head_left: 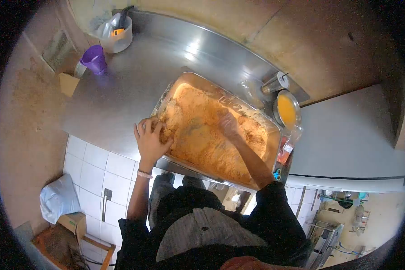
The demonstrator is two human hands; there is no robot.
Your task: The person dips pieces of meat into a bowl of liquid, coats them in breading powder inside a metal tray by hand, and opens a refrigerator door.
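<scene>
A deep metal tray (225,93) holds a wide bed of loose orange-tan crumbs or flour (200,135). My left hand (149,140) is at the tray's left edge, fingers spread and slightly curled, beside lumpy coated pieces (172,118) whose kind I cannot make out. Inside the tray, my right hand (229,125) is down in the crumbs, dusted pale and smeared by motion, so its fingers do not show clearly. More coated lumps (253,130) lie heaped to the right of it.
A metal bowl of yellow liquid (287,110) and a metal canister (275,83) stand at the tray's right. Nearby are a red packet (284,150) and blue-handled scissors (277,174). A purple cup (93,59) and a plastic tub (117,38) stand at the far left.
</scene>
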